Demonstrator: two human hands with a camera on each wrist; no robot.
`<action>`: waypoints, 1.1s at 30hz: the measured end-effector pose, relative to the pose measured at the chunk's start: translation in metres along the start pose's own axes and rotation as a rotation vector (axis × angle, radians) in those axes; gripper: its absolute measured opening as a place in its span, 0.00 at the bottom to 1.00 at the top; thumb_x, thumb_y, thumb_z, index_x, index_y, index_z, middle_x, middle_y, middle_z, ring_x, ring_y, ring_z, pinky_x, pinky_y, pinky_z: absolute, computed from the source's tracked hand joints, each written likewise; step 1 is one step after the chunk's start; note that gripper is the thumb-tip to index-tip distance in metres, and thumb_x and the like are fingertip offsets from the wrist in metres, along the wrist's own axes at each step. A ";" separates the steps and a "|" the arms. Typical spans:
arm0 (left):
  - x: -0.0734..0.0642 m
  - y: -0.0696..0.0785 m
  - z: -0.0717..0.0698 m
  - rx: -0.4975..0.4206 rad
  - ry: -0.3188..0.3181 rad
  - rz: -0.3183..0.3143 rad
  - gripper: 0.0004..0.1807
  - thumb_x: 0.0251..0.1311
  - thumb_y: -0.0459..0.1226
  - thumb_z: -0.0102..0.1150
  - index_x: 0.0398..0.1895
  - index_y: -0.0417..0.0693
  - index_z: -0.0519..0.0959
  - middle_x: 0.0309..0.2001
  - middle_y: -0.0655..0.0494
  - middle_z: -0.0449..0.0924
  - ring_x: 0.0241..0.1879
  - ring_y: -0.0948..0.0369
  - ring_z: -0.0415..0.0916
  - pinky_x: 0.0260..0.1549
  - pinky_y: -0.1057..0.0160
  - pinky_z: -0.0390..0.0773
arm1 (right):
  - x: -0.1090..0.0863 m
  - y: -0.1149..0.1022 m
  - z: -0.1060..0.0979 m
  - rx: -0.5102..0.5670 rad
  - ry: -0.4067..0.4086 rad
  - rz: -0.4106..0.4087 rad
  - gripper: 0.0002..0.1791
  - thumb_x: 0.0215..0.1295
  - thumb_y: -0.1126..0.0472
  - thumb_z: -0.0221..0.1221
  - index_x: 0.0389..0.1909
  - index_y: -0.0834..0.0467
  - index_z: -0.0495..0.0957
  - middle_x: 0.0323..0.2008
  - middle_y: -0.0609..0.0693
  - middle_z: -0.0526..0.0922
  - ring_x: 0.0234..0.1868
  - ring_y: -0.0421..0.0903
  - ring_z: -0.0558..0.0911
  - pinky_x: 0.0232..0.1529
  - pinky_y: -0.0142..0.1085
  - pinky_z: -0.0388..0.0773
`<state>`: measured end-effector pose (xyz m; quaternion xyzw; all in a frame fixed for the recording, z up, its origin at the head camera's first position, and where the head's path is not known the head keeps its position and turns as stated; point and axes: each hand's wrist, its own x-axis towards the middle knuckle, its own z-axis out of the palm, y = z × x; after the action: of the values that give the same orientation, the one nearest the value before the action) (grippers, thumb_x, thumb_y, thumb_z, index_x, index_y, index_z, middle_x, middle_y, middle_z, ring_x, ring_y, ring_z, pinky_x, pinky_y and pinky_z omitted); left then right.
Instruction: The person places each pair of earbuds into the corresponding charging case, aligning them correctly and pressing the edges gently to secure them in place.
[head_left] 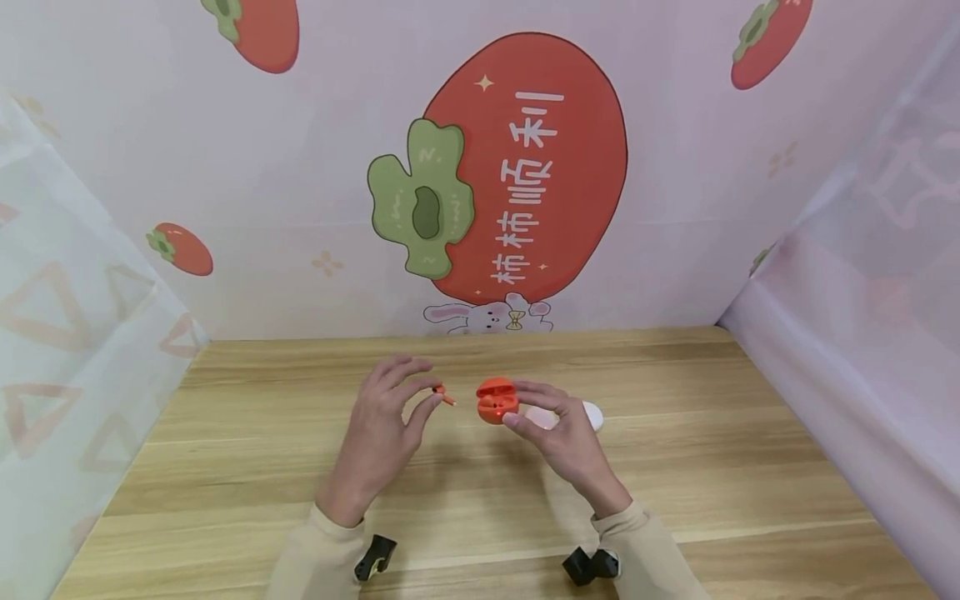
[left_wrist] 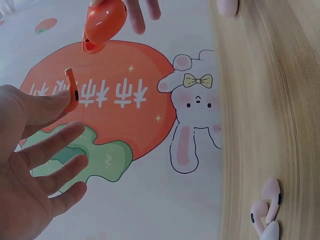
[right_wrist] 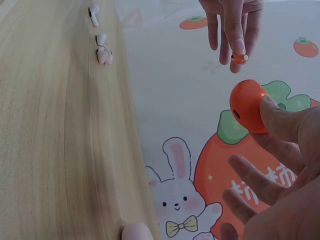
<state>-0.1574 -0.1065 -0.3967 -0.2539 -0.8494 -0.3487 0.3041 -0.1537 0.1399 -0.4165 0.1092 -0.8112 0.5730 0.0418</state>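
The wood-grain surface [head_left: 720, 450] spreads beneath everything. Above its middle, the right hand [head_left: 562, 433] grips an orange case [head_left: 491, 409] by its right side, between thumb and fingers; to the left, the left hand [head_left: 382, 408] pinches an orange earbud [left_wrist: 73, 89] between thumb and forefinger, its other fingers spread. A rounded white piece [head_left: 593, 416] and a rounded pink piece [head_left: 541, 417] lie partly hidden by the right hand. By my judgement the opening is done; the held earbud is out and unseated, near the case but apart, and whether another sits inside is too small to tell. The case looks round and glossy, its lid [head_left: 495, 386] raised on the far side; the earbud shows a slim stem, a pale tip and a black patch
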 end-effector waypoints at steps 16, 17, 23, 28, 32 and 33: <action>-0.002 0.003 0.003 -0.051 -0.025 -0.072 0.12 0.56 0.27 0.72 0.43 0.38 0.84 0.39 0.51 0.87 0.56 0.44 0.77 0.58 0.42 0.73 | 0.000 0.000 0.001 -0.019 -0.015 -0.011 0.18 0.60 0.60 0.73 0.51 0.55 0.88 0.57 0.51 0.83 0.65 0.53 0.74 0.67 0.65 0.59; -0.002 0.003 0.003 -0.057 -0.021 -0.067 0.12 0.56 0.26 0.72 0.43 0.39 0.84 0.39 0.51 0.87 0.56 0.45 0.77 0.58 0.42 0.74 | 0.000 0.000 0.001 -0.019 -0.014 -0.011 0.18 0.60 0.60 0.73 0.51 0.55 0.88 0.57 0.51 0.83 0.65 0.53 0.74 0.67 0.65 0.59; -0.003 0.002 0.003 -0.103 0.011 -0.029 0.14 0.51 0.26 0.75 0.42 0.41 0.86 0.38 0.53 0.87 0.52 0.46 0.78 0.55 0.44 0.76 | -0.001 0.002 0.001 -0.020 -0.013 -0.022 0.18 0.59 0.60 0.73 0.51 0.55 0.88 0.57 0.50 0.83 0.65 0.53 0.74 0.66 0.66 0.58; -0.002 0.002 0.003 -0.136 0.032 -0.011 0.15 0.49 0.25 0.76 0.41 0.43 0.88 0.38 0.55 0.87 0.50 0.49 0.79 0.53 0.45 0.77 | -0.001 0.002 0.001 -0.026 -0.011 -0.015 0.18 0.60 0.60 0.73 0.52 0.54 0.88 0.57 0.50 0.83 0.65 0.53 0.74 0.66 0.66 0.58; -0.002 0.002 0.002 -0.152 0.042 -0.001 0.15 0.50 0.24 0.75 0.41 0.43 0.88 0.39 0.54 0.87 0.51 0.49 0.78 0.52 0.45 0.78 | -0.001 0.002 0.001 -0.029 -0.013 -0.014 0.18 0.59 0.60 0.73 0.52 0.54 0.88 0.57 0.50 0.83 0.65 0.54 0.74 0.66 0.66 0.58; -0.002 0.002 0.002 -0.153 0.044 0.000 0.15 0.50 0.24 0.74 0.42 0.43 0.88 0.39 0.54 0.87 0.51 0.49 0.78 0.52 0.45 0.78 | 0.000 0.003 0.001 -0.028 -0.013 -0.015 0.18 0.59 0.60 0.73 0.52 0.54 0.88 0.57 0.50 0.83 0.65 0.54 0.74 0.66 0.66 0.58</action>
<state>-0.1554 -0.1041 -0.3977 -0.2689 -0.8133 -0.4181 0.3023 -0.1538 0.1398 -0.4192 0.1182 -0.8185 0.5606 0.0423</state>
